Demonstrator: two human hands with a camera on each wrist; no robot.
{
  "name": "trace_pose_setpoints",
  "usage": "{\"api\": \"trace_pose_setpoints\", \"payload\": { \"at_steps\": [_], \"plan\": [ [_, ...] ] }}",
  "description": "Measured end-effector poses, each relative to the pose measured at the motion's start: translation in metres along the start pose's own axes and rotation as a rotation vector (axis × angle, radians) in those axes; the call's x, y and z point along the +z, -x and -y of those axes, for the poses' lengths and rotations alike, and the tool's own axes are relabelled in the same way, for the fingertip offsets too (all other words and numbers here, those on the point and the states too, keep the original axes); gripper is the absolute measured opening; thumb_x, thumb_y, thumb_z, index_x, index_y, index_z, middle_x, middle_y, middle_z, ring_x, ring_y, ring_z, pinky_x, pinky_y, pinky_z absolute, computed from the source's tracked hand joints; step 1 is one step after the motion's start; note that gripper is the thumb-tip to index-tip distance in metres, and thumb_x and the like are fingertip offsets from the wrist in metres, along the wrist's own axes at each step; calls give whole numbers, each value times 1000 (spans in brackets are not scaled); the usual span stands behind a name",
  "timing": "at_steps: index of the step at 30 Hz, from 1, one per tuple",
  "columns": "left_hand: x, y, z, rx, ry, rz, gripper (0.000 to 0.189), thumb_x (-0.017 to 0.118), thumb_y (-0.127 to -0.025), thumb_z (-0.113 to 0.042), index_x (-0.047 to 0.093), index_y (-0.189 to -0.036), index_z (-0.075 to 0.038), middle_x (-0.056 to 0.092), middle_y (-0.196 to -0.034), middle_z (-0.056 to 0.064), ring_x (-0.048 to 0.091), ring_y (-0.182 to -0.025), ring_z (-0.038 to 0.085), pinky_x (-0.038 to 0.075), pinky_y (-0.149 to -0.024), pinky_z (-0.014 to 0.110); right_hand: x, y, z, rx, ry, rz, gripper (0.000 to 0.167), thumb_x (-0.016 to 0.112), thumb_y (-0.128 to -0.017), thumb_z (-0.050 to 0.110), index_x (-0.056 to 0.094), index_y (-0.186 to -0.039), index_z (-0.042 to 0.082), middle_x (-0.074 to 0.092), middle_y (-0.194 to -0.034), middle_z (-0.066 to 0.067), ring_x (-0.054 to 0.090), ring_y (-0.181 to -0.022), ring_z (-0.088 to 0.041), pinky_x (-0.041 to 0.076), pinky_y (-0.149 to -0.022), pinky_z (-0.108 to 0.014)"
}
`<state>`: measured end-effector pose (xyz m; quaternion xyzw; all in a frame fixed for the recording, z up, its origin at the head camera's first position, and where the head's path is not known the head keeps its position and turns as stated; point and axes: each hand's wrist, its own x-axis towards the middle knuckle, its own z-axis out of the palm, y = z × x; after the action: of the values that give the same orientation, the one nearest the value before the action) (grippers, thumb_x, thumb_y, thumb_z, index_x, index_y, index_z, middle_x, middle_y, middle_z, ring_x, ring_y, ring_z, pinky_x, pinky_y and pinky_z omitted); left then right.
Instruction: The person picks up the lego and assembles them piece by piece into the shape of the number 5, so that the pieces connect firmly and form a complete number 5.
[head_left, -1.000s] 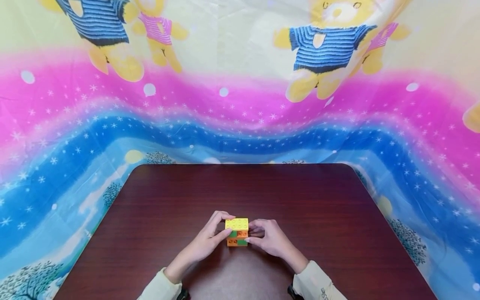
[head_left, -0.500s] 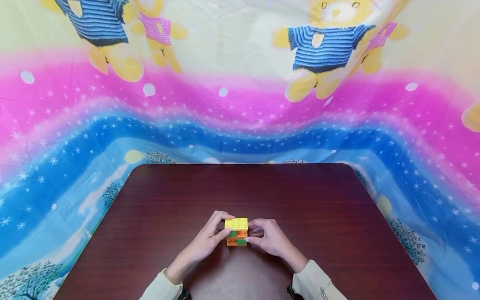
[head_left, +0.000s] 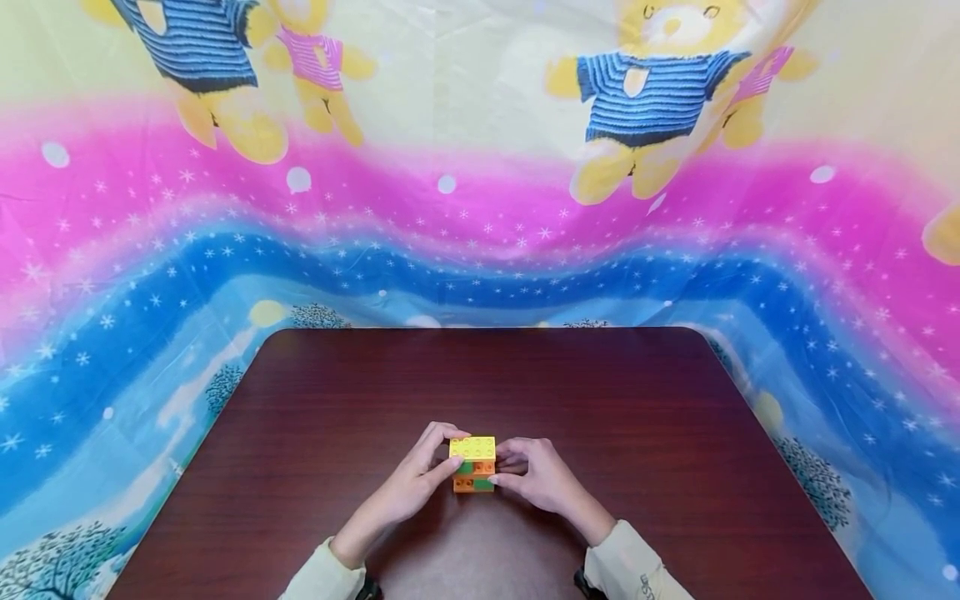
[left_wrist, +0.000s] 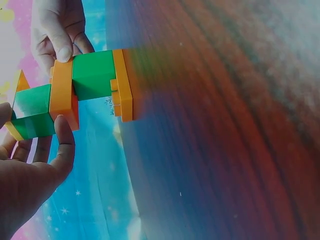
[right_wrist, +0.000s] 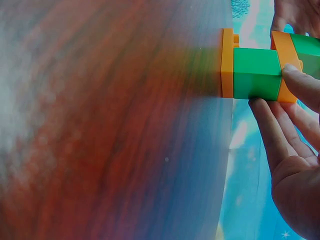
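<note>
A small tower of toy building bricks stands upright on the table, topped by a yellow studded brick (head_left: 474, 447). Below it come an upper green block (left_wrist: 33, 106), an orange brick (left_wrist: 62, 87), a lower green block (right_wrist: 256, 74) and an orange base brick (right_wrist: 227, 63). My left hand (head_left: 408, 479) holds the upper part from the left, its thumb by the orange and upper green bricks. From the right, my right hand (head_left: 542, 477) grips lower down, thumb on the orange middle brick and fingers near the lower green block. Fingertips behind the tower are partly hidden.
The dark red-brown wooden table (head_left: 480, 375) has rounded far corners. Behind and beside it hangs a printed cloth (head_left: 480, 208) with bears and snowflakes. Pale sleeves (head_left: 630, 558) and dark wrist straps rest near the front.
</note>
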<state>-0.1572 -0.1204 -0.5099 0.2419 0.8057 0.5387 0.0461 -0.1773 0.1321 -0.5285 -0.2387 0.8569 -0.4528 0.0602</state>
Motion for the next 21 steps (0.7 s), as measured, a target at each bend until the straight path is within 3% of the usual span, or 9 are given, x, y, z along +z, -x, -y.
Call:
{"api": "trace_pose_setpoints", "payload": {
  "at_steps": [21],
  "plan": [
    [0, 0, 3, 30, 16, 1, 28, 60, -106, -20, 57, -133, -16, 52, -135, 6, 48, -121, 20, 52, -92, 25, -1, 0, 1, 11, 20, 5, 28, 85, -87, 18, 74, -111, 8, 76, -106, -5, 74, -93, -16, 60, -81, -23]
  ]
}}
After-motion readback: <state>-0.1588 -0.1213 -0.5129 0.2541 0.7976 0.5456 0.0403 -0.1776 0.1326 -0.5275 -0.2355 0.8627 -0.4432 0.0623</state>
